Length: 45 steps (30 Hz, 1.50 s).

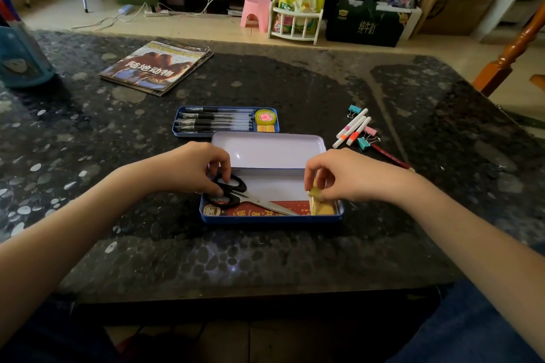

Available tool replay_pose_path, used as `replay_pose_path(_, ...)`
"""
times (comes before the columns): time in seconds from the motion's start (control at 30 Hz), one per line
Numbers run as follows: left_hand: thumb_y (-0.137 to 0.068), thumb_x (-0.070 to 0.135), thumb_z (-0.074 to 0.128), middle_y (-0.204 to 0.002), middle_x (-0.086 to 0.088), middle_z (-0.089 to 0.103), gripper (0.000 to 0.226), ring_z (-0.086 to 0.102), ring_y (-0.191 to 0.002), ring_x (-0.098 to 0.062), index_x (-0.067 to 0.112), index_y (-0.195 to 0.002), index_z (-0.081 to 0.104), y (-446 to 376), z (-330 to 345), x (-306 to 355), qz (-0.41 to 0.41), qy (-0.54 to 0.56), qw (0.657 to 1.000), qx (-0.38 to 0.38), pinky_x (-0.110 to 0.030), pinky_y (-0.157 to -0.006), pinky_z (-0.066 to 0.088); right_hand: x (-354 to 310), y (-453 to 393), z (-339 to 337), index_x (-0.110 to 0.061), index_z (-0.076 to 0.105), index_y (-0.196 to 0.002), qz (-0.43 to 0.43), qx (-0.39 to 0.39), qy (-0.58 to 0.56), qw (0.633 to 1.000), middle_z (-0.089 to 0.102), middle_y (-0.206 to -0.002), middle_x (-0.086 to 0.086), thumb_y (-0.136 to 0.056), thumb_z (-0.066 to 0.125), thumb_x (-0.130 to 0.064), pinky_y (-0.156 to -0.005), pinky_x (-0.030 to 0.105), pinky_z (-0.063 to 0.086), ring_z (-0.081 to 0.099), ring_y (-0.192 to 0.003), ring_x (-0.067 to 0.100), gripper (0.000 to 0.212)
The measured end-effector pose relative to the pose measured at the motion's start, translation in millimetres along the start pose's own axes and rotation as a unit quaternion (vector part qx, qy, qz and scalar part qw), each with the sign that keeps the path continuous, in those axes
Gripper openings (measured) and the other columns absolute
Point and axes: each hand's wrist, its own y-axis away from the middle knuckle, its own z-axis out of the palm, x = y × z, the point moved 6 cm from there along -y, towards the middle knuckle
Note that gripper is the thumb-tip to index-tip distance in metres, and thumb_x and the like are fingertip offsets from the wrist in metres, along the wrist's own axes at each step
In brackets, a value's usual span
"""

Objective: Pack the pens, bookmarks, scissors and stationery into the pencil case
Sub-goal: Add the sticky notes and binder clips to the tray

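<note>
Scissors [236,191] lie in the pencil case [271,219], hands touching.

The person is wearing dark blue trousers [472,330], going bare-armed with no sleeves, rings or watch showing on either forearm.

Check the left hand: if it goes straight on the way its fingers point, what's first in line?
The left hand points down and right onto the scissors in the pencil case. Its fingertips already touch the black handles, so those come first; depth beyond them is unclear.
</note>
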Motion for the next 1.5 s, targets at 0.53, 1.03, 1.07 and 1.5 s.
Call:
replay_pose_path(0.53, -0.074, 0.022, 0.076, -0.088, 0.003, 0.055, 0.021, 0.053, -0.077, -0.01, 0.029, -0.088, 0.062, -0.3, 0.6, -0.4, 0.001, 0.002, 1.0, -0.003, -0.021, -0.066, 0.044, -13.0, -15.6, 14.6, -0.026, 0.064, -0.102, -0.06, 0.113, 0.072, 0.989, 0.052, -0.093, -0.01, -0.086, 0.067, -0.023, -0.075, 0.022, 0.047, 0.057, -0.09, 0.009, 0.017)
replay_pose_path(1.03, -0.077, 0.021, 0.073, -0.086, 0.018, 0.043, 0.023, 0.045, -0.079, -0.003, 0.033, -0.096, 0.069, 1.6, 0.5, 6.0, 0.006, -0.014, 0.998, -0.059, -0.02, -0.072, 0.036, -5.9, -20.6, 8.5, -0.031, 0.063, -0.096, -0.066, 0.095, 0.036, 0.993, 0.055, -0.092, -0.013, -0.085, 0.066, -0.02, -0.072, 0.023, 0.048, 0.055, -0.084, 0.005, 0.016)
replay_pose_path(1.07, -0.077, 0.021, 0.073, -0.085, 0.019, 0.043, 0.024, 0.045, -0.079, -0.002, 0.033, -0.097, 0.069, 1.5, 0.5, 6.6, 0.007, -0.017, 0.998, -0.065, -0.02, -0.073, 0.035, -2.3, -20.5, 1.3, -0.03, 0.064, -0.092, -0.067, 0.11, 0.003, 0.992, 0.056, -0.088, -0.013, -0.085, 0.066, -0.018, -0.07, 0.022, 0.046, 0.055, -0.081, 0.004, 0.014)
replay_pose_path(1.5, -0.078, 0.021, 0.072, -0.086, 0.022, 0.04, 0.025, 0.044, -0.077, 0.0, 0.033, -0.1, 0.069, 1.6, 1.2, 7.4, 0.015, -0.024, 0.997, -0.073, -0.013, -0.065, 0.033, 113.6, -35.9, -37.3, -0.014, 0.058, -0.125, 0.231, 0.287, 0.155, 0.917, 0.061, -0.116, 0.01, -0.094, 0.055, -0.025, -0.085, 0.039, 0.049, 0.055, -0.11, 0.027, 0.033)
